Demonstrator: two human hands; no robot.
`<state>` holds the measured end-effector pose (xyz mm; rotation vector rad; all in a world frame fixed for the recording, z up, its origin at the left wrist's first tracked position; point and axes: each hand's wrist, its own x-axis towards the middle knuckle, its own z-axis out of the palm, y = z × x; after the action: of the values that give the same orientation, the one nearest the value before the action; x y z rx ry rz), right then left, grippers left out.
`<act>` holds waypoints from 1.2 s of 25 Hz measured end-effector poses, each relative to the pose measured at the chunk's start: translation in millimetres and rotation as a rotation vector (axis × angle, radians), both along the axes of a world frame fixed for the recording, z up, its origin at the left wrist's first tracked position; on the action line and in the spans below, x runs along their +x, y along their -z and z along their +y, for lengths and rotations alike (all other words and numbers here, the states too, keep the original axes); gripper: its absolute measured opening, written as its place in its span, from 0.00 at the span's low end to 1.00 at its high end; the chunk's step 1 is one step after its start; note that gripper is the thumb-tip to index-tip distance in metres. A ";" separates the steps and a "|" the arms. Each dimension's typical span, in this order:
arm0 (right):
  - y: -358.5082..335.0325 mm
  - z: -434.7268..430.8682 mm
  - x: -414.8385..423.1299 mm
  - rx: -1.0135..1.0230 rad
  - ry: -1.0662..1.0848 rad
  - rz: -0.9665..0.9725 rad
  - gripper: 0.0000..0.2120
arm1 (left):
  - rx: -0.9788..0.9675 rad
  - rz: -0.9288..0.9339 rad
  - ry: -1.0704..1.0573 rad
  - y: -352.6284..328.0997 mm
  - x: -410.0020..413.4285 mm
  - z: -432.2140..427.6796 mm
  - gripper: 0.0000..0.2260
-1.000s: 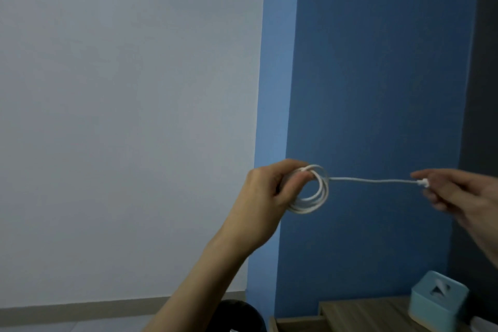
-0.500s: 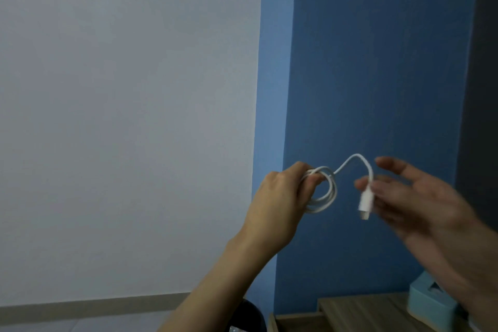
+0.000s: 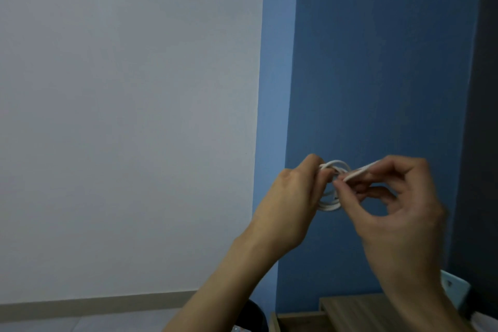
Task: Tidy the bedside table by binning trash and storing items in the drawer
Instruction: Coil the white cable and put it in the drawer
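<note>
Left hand (image 3: 291, 205) and right hand (image 3: 398, 213) pinch a slim white looped cable (image 3: 330, 207)

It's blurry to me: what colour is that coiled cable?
White. The cable shows best in the head view.

A pale grey wall (image 3: 121, 116) meets a deep blue wall (image 3: 377, 62) — grey skirting (image 3: 94, 302) below

No text or labels can be read.
</note>
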<state>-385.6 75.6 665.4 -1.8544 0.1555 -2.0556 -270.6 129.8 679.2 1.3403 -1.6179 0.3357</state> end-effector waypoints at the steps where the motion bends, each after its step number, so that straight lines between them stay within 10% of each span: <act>1: 1.2 -0.4 0.9 0.006 -0.010 -0.005 0.17 | -0.014 0.000 -0.002 -0.3 -1.0 0.0 0.12; 8: -13.0 2.4 -10.5 0.294 -0.508 -0.162 0.18 | -0.093 0.031 -0.024 5.5 3.8 -3.9 0.11; 18: 5.6 -4.0 12.0 0.071 -0.060 -0.088 0.24 | -0.105 0.070 0.071 10.4 -4.0 -2.3 0.14; 24: 3.1 -15.5 8.6 0.400 -0.315 0.200 0.04 | -0.119 0.072 0.118 9.4 -5.8 -3.4 0.12; 30: -4.2 -26.5 -17.2 0.462 -0.653 0.281 0.29 | -0.192 0.077 0.077 -1.8 1.1 0.9 0.09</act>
<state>-402.9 49.1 669.6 -1.6053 0.0723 -1.1995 -269.5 130.7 681.0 1.1294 -1.5286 0.3787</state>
